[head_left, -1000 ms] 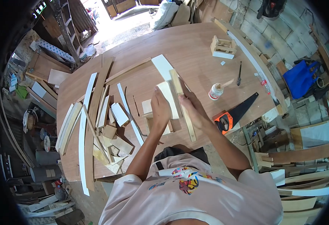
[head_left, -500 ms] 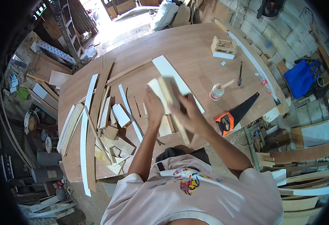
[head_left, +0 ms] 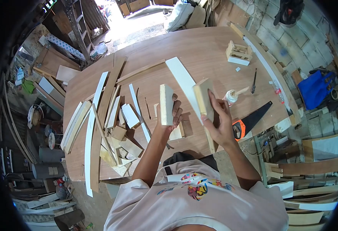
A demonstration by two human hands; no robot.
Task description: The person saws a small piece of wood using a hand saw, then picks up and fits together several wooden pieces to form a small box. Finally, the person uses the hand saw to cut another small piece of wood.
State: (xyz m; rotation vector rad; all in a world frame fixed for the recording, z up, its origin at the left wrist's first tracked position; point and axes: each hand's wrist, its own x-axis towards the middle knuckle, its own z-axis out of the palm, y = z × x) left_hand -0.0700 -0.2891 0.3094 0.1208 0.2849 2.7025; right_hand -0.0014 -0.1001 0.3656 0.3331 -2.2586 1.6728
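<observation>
My left hand is closed around a small white-faced wooden block, held upright above the table. A second wooden block, pale with a bare wood edge, is gripped by my right hand. The two blocks are apart, with a gap between them. Behind them a long white board lies on the table. Under my hands another short wooden piece rests near the front edge. To the right stands an open glue bottle with a wooden stick in its mouth.
A handsaw with an orange handle lies at the table's right front. Farther back sits a small slatted wooden frame, near a brush. Strips and offcuts are piled on the left. A long white strip crosses the front edge.
The two blocks were close together between my hands and are now separated. My right hand has moved right with its block. The view has shifted slightly.
</observation>
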